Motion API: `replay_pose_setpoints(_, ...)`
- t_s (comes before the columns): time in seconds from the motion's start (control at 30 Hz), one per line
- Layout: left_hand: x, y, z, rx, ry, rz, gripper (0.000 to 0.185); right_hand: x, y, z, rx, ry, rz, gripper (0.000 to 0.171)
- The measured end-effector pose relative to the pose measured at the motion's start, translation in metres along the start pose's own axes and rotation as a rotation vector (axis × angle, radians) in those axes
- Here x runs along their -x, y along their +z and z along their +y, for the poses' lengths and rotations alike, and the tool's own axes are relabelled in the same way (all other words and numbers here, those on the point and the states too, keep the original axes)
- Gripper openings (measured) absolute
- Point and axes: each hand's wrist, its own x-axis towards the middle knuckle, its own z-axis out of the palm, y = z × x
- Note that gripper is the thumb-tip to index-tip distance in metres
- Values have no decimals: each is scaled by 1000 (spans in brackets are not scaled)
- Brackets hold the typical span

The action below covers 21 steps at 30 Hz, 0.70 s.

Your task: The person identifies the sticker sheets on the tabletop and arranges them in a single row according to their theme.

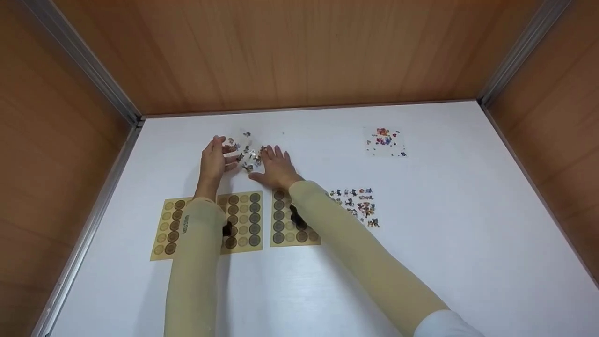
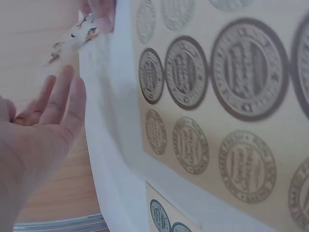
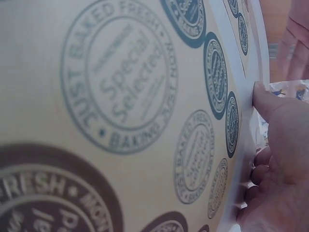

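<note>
A clear sticker sheet point(image 1: 246, 149) with small colourful figures lies at the back left of the table, between the two hands. My left hand point(image 1: 214, 160) stands on edge at its left side, fingers loosely extended towards it. In the left wrist view those fingers point(image 2: 60, 99) are apart and grip nothing. At the sheet's right edge my right hand point(image 1: 277, 169) lies palm down with fingers spread, its fingertips touching the sheet. The right wrist view shows only part of the clear sheet point(image 3: 289, 92), beyond the thumb.
Tan sheets of round labels point(image 1: 248, 220) lie under the forearms, with another label sheet point(image 1: 285, 229) beside them. A figure sticker sheet point(image 1: 367, 208) is partly behind the right sleeve. Another clear sticker sheet point(image 1: 384, 142) lies at the back right. Wooden panels point(image 1: 304, 56) wall the table.
</note>
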Motion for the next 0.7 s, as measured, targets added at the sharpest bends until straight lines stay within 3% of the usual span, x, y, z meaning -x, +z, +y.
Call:
replay_pose_setpoints(0.1, 2, 2, 4, 37, -13, -9, 64, 1, 1, 0, 1, -2, 0, 91)
replay_pose_setpoints(0.23, 3, 5, 3, 9, -10, -1, 55, 3, 3, 1, 5, -8, 7, 91)
replay_pose_setpoints(0.43, 6, 8, 2, 9, 42, 0, 51, 7, 3, 5, -58, -15, 10, 87)
replay_pose_setpoints(0.57, 10, 12, 10, 33, 85, 7, 49, 9, -6, 9, -237, -1, 52, 81)
replay_pose_setpoints(0.7, 15, 23, 30, 120, 119, 9, 47, 10, -25, 16, -539, 91, 67, 80)
